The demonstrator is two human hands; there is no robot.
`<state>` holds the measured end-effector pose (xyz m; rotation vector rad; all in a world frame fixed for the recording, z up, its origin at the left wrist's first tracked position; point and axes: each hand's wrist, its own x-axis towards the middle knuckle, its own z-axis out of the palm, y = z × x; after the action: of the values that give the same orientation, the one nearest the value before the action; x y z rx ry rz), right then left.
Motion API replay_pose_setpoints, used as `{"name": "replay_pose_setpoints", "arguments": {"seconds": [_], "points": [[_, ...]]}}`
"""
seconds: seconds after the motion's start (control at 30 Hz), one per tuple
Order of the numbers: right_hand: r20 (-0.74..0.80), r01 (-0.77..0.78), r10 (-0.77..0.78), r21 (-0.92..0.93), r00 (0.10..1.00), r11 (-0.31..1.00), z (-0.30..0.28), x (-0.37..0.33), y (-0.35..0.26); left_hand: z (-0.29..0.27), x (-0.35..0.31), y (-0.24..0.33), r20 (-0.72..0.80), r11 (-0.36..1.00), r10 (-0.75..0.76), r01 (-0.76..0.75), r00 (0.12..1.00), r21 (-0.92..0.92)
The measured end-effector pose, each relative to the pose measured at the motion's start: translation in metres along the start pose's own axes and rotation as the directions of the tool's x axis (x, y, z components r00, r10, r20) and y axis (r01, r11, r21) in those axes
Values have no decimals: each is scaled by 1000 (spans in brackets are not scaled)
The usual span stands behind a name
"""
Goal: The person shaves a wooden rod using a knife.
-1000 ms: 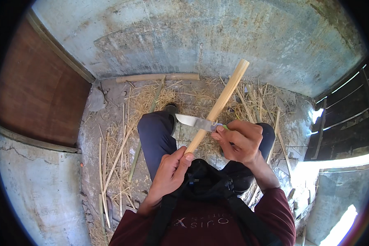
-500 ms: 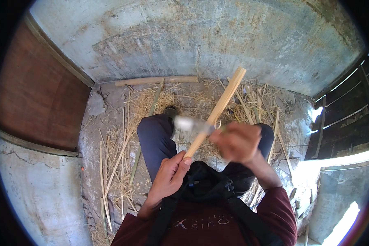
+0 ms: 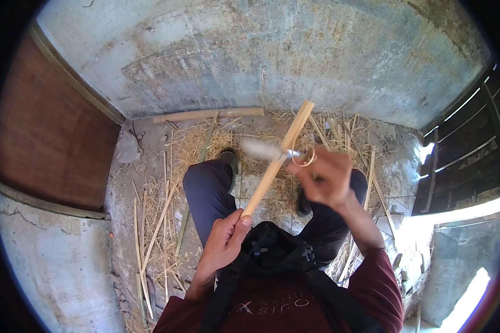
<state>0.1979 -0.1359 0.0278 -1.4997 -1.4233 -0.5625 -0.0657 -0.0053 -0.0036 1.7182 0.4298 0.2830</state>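
Observation:
A pale bamboo strip (image 3: 268, 184) slants up and away from my left hand (image 3: 223, 242), whose thumb and fingers are wrapped round its near end. My right hand (image 3: 325, 176) grips a knife (image 3: 264, 149); motion smears the blade, and the fingers hide its handle. The blade lies across the strip about midway along its length. A thin curled shaving (image 3: 305, 158) loops up beside the blade, close to my right fingers. Both hands are above the floor, in front of my knees.
Straw-like shavings (image 3: 205, 136) and long thin strips (image 3: 160, 225) litter the floor on both sides. A bamboo pole (image 3: 208, 114) lies along the base of the stained wall (image 3: 261, 50). A brown door panel (image 3: 55, 122) is at left, dark slats (image 3: 461, 150) at right.
The bamboo strip's far end has shifted left and slightly lower. The curled shaving has grown larger. My right hand is still closed on the knife, its blade still across the strip.

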Motion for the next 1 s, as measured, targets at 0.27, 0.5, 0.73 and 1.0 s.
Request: {"name": "replay_pose_setpoints", "arguments": {"seconds": [0.27, 0.5, 0.73, 1.0], "points": [[-45, 2, -4, -52, 999, 999, -5, 14, 10, -1, -6, 0, 14, 999, -34, 34, 999, -4], [-118, -54, 49, -44, 992, 998, -5, 9, 36, -1, -8, -2, -16, 999, -19, 20, 1000, 50], [-166, -201, 174, -162, 971, 966, -12, 16, 70, -7, -18, -18, 14, 998, -55, 55, 998, 41], [186, -530, 599, -316, 779, 787, -29, -11, 126, -26, -14, -32, -104, 990, -141, 137, 985, -41]]}}
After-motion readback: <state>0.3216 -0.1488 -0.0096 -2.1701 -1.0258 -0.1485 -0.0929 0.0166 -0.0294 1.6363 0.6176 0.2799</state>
